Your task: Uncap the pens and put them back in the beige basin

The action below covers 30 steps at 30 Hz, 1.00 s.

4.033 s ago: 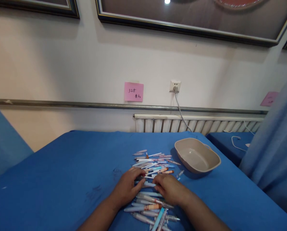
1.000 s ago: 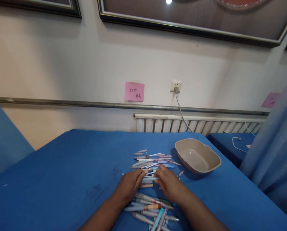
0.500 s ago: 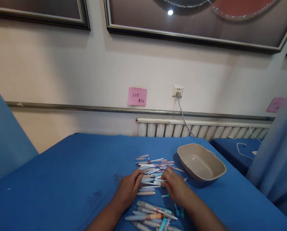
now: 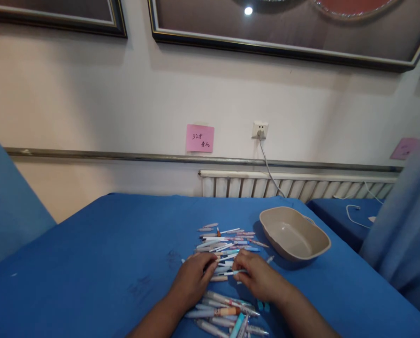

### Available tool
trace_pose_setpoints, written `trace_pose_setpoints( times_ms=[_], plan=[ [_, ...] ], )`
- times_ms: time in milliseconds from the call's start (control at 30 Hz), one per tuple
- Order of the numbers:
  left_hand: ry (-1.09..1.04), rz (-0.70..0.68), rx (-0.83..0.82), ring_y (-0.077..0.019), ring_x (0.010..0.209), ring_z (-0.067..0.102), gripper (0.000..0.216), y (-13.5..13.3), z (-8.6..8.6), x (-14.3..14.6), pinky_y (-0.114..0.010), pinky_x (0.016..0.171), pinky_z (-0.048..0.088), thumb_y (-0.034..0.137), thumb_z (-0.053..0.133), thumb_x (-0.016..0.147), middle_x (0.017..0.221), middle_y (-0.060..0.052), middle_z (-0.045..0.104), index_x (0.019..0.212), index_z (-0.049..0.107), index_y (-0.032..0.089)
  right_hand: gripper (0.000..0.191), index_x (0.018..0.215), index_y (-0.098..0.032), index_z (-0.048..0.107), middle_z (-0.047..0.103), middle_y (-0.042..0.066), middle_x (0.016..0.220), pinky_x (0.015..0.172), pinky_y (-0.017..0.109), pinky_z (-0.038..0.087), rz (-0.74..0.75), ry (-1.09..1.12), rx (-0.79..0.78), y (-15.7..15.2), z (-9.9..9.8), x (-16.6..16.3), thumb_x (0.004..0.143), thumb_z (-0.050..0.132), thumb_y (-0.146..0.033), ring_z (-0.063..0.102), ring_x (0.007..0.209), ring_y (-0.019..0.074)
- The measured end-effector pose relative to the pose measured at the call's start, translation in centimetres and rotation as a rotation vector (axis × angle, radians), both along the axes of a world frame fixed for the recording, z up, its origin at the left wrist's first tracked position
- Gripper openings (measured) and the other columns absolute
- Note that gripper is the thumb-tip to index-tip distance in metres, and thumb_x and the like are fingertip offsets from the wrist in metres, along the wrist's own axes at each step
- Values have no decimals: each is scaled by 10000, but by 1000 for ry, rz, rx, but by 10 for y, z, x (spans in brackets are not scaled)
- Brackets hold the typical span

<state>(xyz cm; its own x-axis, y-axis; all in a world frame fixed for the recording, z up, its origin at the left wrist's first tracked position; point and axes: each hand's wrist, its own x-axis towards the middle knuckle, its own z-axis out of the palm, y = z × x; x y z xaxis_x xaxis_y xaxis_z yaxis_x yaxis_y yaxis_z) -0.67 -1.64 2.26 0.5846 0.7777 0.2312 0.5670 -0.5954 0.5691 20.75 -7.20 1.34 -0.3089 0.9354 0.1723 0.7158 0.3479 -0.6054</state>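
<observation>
A heap of pens (image 4: 224,245) in white, pale blue, beige and pink lies on the blue-covered table. My left hand (image 4: 194,276) bends over its left side, thumb and forefinger closed at the end of a slim white pen (image 4: 227,257). On the heap's right side my right hand (image 4: 258,275) pinches a white and light-blue pen (image 4: 233,272); its fingertips partly cover it. Closer to me is a second heap of pens (image 4: 224,311), several with clear tips, one with an orange-brown part. Both hands hide some pens beneath them.
A beige plastic basin (image 4: 294,234) stands to the right of the pens. Behind the blue table (image 4: 100,253) are a white radiator (image 4: 245,187), a metal rail and a plugged-in cable. Blue curtains (image 4: 407,234) hang on both sides. A pink note (image 4: 200,138) is on the wall.
My left hand has moved slightly right, further over the pens. Pens in the upper heap have shifted, and blue ones now show near its right side. The basin stays put.
</observation>
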Motion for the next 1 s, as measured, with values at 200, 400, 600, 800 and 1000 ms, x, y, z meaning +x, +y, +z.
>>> trace_pose_setpoints(
  times_ms=[200, 400, 600, 800, 1000],
  plan=[
    [49, -198, 20, -185, 864, 548, 86, -4, 1, 5, -280, 790, 376, 265, 548, 852, 866, -10, 650, 856, 616, 214, 106, 900, -205, 566, 597, 14, 907, 729, 240, 347, 4, -34, 5, 1, -8, -10, 802, 561, -165, 538, 854, 155],
    [80, -109, 27, -177, 808, 527, 91, 1, 1, 1, -281, 745, 358, 199, 514, 856, 810, -5, 624, 796, 582, 196, 119, 873, -200, 580, 601, 18, 908, 731, 231, 352, -28, -67, -47, 7, -8, 7, 767, 587, -146, 548, 850, 155],
    [119, -192, 61, -199, 847, 520, 49, -3, -1, 5, -290, 747, 362, 243, 577, 825, 854, -15, 628, 848, 596, 205, 102, 892, -208, 573, 596, 6, 891, 732, 237, 347, -15, -59, -26, 3, -2, -2, 794, 570, -179, 534, 845, 152],
    [86, -188, 85, -197, 876, 534, 116, -1, 0, 1, -299, 786, 372, 185, 538, 834, 902, -19, 639, 915, 613, 221, 102, 876, -205, 569, 590, 5, 886, 714, 230, 350, -37, -34, -20, 2, 1, -5, 784, 588, -165, 533, 834, 147],
    [65, -190, 69, -188, 833, 538, 140, -2, 1, 3, -290, 764, 381, 244, 483, 884, 838, -21, 640, 850, 613, 206, 86, 873, -204, 574, 599, 0, 854, 705, 232, 341, -33, -61, -24, 2, -1, -6, 791, 582, -181, 535, 819, 147]
  ],
)
